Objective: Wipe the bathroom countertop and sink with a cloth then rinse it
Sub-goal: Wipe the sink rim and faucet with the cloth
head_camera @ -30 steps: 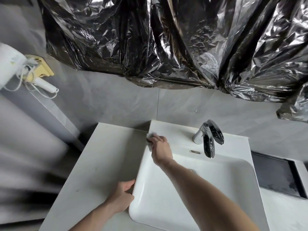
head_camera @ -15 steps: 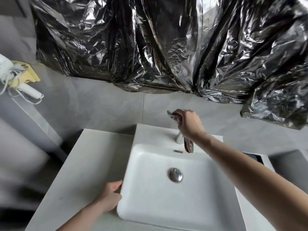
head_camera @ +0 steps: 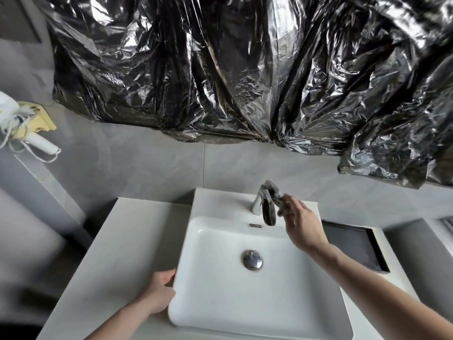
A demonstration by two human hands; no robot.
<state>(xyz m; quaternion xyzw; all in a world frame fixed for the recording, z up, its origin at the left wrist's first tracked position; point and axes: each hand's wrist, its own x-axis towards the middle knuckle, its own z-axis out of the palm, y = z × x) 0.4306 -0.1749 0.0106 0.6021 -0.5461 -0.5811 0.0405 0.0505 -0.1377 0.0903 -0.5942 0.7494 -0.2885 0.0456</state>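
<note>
A white square sink [head_camera: 220,303] sits on a pale countertop [head_camera: 117,253], with a round chrome drain [head_camera: 252,259] in its basin. The chrome faucet [head_camera: 263,203] stands at the sink's back rim. My right hand [head_camera: 302,227] holds a small grey cloth [head_camera: 282,204] against the right side of the faucet's spout. My left hand [head_camera: 160,293] rests on the counter with its fingers curled against the sink's left wall.
Crinkled black plastic sheeting [head_camera: 245,69] hangs over the wall above the sink. A dark tray [head_camera: 353,244] lies on the counter to the right. A white hair dryer [head_camera: 14,119] hangs on the left wall, beside a yellow holder.
My right hand went from the sink's back left rim to the top of the faucet, then down to the spout's right side with the cloth. The left hand stayed put.
</note>
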